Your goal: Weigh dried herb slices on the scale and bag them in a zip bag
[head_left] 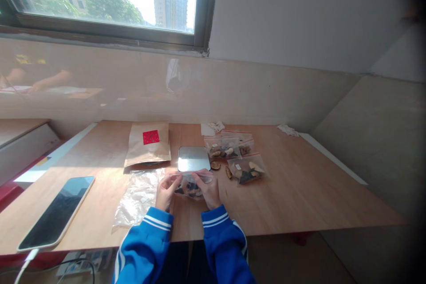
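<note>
Little zip bag of dried slices (192, 187) clamped between my left hand (167, 190) and right hand (208, 190) — held low over the counter (293, 182), just in front of a flat metal scale (193, 159) — with filled zip bags (246, 168) off to the right.

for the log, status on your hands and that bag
Left hand, right hand both on small zip bag of dried slices. Flat metal scale just ahead, loose dark slice beside it.
</note>
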A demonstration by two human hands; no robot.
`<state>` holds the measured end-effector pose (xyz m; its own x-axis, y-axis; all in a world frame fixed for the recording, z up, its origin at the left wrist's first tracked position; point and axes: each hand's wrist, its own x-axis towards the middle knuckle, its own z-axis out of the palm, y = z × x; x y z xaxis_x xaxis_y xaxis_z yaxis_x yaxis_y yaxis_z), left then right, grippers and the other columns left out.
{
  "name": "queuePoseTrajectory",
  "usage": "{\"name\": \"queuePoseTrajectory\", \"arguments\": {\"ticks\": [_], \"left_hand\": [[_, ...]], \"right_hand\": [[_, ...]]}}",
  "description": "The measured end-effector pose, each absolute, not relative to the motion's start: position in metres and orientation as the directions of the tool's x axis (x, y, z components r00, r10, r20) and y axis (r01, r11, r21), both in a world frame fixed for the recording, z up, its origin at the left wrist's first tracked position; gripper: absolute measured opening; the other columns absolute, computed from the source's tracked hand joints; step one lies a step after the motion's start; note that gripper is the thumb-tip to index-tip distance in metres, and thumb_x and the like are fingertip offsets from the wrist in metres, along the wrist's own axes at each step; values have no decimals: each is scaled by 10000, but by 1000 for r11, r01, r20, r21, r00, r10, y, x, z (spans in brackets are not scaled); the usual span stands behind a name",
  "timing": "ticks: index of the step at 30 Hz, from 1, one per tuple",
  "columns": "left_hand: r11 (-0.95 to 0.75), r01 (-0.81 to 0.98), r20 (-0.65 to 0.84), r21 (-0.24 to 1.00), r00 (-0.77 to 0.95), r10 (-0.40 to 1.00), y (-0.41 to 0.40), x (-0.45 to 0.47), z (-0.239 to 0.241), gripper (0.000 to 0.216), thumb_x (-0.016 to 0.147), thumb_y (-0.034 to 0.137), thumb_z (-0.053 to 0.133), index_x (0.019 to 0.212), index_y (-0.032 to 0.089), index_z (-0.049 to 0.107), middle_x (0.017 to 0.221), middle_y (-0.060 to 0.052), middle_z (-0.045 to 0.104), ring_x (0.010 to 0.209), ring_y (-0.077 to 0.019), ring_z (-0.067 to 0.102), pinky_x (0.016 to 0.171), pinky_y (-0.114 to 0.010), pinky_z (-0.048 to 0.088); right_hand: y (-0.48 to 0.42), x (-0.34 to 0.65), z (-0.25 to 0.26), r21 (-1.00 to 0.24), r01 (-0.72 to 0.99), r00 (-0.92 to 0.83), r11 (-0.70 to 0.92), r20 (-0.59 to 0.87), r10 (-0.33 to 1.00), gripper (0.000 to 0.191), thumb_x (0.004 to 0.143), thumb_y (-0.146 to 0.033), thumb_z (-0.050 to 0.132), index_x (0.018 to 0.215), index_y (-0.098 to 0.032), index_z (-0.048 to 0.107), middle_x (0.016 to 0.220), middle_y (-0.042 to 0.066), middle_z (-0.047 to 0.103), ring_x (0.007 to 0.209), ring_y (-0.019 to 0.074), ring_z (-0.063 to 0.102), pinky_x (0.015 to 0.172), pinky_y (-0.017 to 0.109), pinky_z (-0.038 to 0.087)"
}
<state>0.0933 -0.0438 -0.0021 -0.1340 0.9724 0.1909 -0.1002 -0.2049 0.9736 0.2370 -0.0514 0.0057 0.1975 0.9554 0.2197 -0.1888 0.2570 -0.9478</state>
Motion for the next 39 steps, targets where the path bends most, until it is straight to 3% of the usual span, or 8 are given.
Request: {"name": "queuePoseTrajectory", "arguments": {"ticks": [4, 10, 23, 27, 32, 39], "left_hand": [[-217, -72, 208, 973, -113, 972, -44, 94, 1, 282, 657, 427, 740, 737, 157, 720, 917, -87, 718, 834, -209, 670, 734, -301, 570], [-226, -60, 211, 972, -186, 960, -44, 94, -1, 267, 645, 404, 760, 711, 150, 712, 775, -59, 706, 745, -179, 659, 707, -273, 557], [-196, -65, 183, 979, -161, 970, -46, 96, 2, 294, 608, 424, 777, 669, 143, 716, 747, -71, 713, 711, -186, 663, 680, -275, 556], [-182, -68, 170, 981, -154, 973, -47, 97, 3, 286, 621, 412, 775, 713, 145, 728, 773, -73, 725, 724, -190, 672, 692, -279, 561], [-212, -20, 210, 977, -85, 974, -50, 98, 6, 249, 663, 381, 756, 766, 155, 750, 917, -97, 739, 890, -227, 677, 816, -313, 553], [-223, 16, 223, 975, -65, 973, -52, 100, 7, 200, 694, 373, 735, 691, 173, 739, 761, -56, 727, 755, -193, 672, 725, -284, 549]], "right_hand": [[-53, 238, 7, -948, -219, 144, 232, 204, 968, 241, 747, -414, 710, 755, -177, 667, 712, 19, 676, 692, 167, 638, 638, 271, 530], [-57, 237, 8, -941, -288, 21, 180, 182, 983, 290, 727, -423, 735, 879, -178, 701, 883, 51, 727, 821, 195, 680, 761, 309, 548], [-56, 235, 9, -955, -159, 110, 251, 235, 966, 230, 689, -403, 751, 681, -182, 688, 665, 8, 672, 648, 157, 618, 615, 270, 519], [-57, 236, 12, -956, -176, 98, 234, 220, 971, 227, 706, -410, 741, 717, -190, 684, 695, 9, 678, 676, 167, 631, 642, 277, 522], [-60, 237, 16, -945, -200, 24, 259, 259, 966, 210, 767, -404, 693, 798, -197, 695, 813, 30, 711, 808, 197, 664, 780, 318, 530], [-59, 235, 17, -946, -149, 49, 289, 285, 957, 180, 763, -378, 698, 748, -199, 697, 737, 9, 683, 747, 171, 636, 738, 293, 518]]}}
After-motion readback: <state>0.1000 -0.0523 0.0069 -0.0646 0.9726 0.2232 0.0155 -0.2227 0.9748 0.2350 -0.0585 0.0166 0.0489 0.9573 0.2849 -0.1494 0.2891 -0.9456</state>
